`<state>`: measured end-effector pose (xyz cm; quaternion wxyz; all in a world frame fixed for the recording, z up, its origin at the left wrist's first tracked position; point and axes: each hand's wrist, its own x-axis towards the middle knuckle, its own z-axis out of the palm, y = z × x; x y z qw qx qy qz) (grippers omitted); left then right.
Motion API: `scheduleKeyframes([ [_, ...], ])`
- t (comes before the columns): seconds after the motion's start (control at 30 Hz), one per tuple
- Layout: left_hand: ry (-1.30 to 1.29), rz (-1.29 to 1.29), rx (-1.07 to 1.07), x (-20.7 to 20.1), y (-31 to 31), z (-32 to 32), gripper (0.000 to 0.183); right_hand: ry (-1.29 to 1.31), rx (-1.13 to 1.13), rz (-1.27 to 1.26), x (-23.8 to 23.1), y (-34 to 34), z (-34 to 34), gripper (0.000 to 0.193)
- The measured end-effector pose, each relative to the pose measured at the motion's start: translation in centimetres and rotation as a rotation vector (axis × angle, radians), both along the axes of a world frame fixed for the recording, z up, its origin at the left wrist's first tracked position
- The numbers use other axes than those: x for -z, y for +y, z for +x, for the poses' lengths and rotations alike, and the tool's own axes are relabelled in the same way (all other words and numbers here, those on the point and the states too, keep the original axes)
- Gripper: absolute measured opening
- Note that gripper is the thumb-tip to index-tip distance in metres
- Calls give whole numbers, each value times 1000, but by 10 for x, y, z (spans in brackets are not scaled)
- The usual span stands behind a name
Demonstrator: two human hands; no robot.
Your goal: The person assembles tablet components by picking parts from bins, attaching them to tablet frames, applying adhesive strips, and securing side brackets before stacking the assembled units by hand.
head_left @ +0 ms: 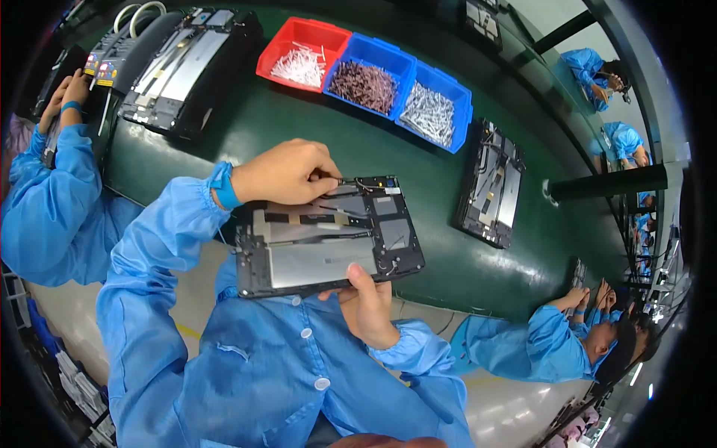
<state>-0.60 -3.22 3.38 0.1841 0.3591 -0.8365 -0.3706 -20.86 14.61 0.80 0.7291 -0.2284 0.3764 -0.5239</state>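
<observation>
An opened tablet-like device (pixel 328 235), its inner face turned up toward the viewer, lies between the person's two hands, in front of the torso and at the near edge of a green worktable (pixel 291 123). Its long sides run roughly left to right; a silver panel (pixel 321 265) fills much of the near half, with dark ribbon cables (pixel 321 218) beyond it. Whether its far edge touches the table cannot be told.

The right hand (pixel 367 306) grips the near edge from below: the thumb lies over the rim onto the silver panel, the fingers pass underneath, and the forearm is short and bent close to the body. The left hand (pixel 287 172) arches over the far edge, palm down, with thumb and index finger drawn close together at the cables there; whether a small part is pinched between them cannot be told. The left forearm rises from the lower left, elbow out, with a blue wristband (pixel 224 187) at the cuff. The hands are apart, on opposite long sides of the device.

Beyond the left hand stand three joined bins: a red bin (pixel 280 78) of white strips and two blue bins (pixel 358 110), one with brownish pieces and one with whitish pieces. A second opened device (pixel 493 187) lies to the right. At upper left, further devices (pixel 187 63) sit beside a grey apparatus (pixel 142 45). Co-workers in blue smocks flank the scene, one at left (pixel 56 201), another at right (pixel 523 347).
</observation>
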Motion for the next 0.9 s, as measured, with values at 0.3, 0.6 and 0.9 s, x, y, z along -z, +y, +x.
scheduleKeyframes([
  [0.3,-64,-41,-56,-11,7,-11,32,-200,-59,-80,-23,-7,6,28],
  [0.6,-43,-143,0,-15,6,-15,31,-91,-42,-10,-35,-12,-1,31],
  [0.9,56,286,297,-36,54,-26,107,369,262,-93,-40,-35,-129,61],
])
